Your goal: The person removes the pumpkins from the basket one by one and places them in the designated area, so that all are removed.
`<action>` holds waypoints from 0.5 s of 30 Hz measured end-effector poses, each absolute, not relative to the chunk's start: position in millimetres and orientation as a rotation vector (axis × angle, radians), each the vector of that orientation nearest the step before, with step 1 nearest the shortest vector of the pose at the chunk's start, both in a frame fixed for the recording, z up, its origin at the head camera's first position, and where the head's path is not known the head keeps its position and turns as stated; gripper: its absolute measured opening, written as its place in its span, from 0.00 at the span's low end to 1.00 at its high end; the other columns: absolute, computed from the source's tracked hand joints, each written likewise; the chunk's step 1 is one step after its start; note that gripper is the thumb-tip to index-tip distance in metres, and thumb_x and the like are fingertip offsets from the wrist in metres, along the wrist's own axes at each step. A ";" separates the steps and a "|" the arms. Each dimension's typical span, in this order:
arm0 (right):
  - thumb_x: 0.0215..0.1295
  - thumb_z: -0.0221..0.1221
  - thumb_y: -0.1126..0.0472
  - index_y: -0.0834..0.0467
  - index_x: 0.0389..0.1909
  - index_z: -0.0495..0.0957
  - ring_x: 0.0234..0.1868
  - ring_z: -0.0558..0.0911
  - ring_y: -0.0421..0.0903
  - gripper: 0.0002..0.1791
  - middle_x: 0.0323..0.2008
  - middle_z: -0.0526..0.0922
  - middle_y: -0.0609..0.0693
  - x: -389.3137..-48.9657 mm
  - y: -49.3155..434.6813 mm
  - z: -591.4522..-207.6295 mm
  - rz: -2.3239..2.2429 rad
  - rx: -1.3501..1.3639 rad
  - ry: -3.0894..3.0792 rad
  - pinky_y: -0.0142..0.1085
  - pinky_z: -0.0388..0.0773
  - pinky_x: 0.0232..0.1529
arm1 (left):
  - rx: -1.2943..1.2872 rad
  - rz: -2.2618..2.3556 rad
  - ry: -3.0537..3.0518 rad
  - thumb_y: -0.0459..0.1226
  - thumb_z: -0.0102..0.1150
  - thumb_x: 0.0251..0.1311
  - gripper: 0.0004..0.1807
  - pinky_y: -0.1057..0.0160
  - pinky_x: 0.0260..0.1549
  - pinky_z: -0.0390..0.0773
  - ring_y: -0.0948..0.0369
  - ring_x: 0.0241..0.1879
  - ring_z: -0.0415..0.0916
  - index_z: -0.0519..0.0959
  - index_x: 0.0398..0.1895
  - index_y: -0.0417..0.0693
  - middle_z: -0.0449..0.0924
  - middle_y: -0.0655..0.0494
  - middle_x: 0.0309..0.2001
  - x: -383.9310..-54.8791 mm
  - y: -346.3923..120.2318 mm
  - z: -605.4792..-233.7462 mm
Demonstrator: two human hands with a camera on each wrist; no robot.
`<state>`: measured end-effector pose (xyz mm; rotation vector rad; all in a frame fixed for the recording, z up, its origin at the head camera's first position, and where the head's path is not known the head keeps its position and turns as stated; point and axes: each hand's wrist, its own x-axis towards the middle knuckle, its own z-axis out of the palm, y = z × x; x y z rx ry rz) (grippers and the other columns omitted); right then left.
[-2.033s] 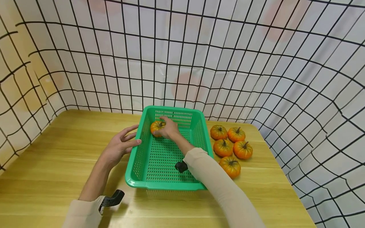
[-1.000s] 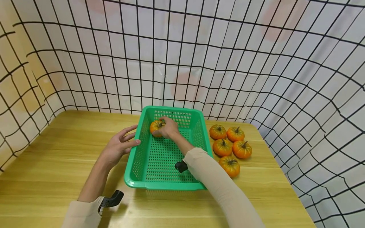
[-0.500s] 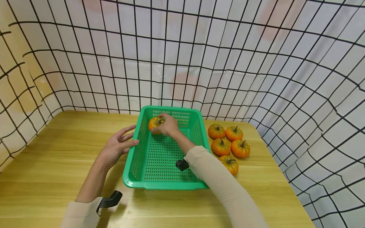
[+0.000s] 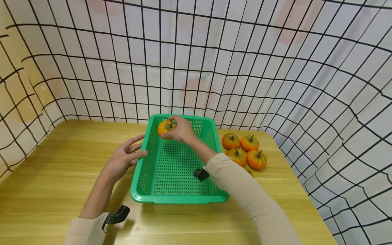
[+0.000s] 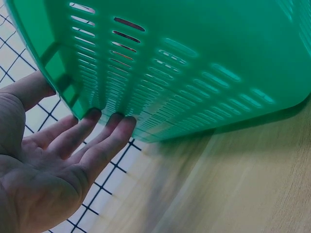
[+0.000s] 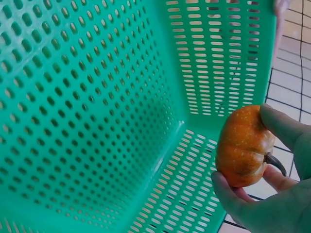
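Note:
My right hand (image 4: pixel 183 131) grips a small orange pumpkin (image 4: pixel 166 128) between thumb and fingers, high in the far left corner of the green plastic basket (image 4: pixel 149 199). In the right wrist view the pumpkin (image 6: pixel 245 145) is held from its stem side, raised off the basket floor. My left hand (image 4: pixel 122 158) is at the basket's left side, its thumb on the rim. Seen from the left wrist, the fingertips (image 5: pixel 127 124) of that hand touch the slotted outer wall (image 5: pixel 194 73), fingers mostly straight.
Several more small pumpkins (image 4: pixel 256 159) sit on the wooden table (image 4: pixel 70 163) just right of the basket; my right sleeve (image 4: pixel 245 190) partly covers the nearest one. A black wire grid (image 4: pixel 190 71) encloses the back and sides.
My right hand has lifted the pumpkin from the basket floor up toward the rim. My left hand stays at the basket's left side. The whole view has shifted slightly.

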<state>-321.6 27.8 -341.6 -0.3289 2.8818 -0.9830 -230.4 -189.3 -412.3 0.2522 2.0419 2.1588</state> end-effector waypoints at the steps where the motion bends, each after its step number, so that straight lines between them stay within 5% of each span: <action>1: 0.56 0.75 0.49 0.47 0.70 0.71 0.63 0.75 0.54 0.40 0.65 0.75 0.54 -320.5 29.6 -339.4 -0.980 -0.337 2.878 0.48 0.80 0.58 | 0.254 2.160 2.040 0.36 0.64 0.68 0.41 0.59 0.49 0.85 0.59 0.55 0.83 0.55 0.80 0.49 0.62 0.36 0.74 -230.4 -189.3 -412.6; 15: 0.57 0.74 0.48 0.46 0.71 0.69 0.59 0.76 0.53 0.41 0.64 0.76 0.54 -306.9 63.8 -310.0 -0.922 -0.434 2.886 0.48 0.79 0.58 | 0.241 2.165 2.048 0.35 0.65 0.66 0.42 0.59 0.49 0.85 0.60 0.54 0.83 0.55 0.80 0.49 0.62 0.35 0.74 -231.1 -189.3 -414.5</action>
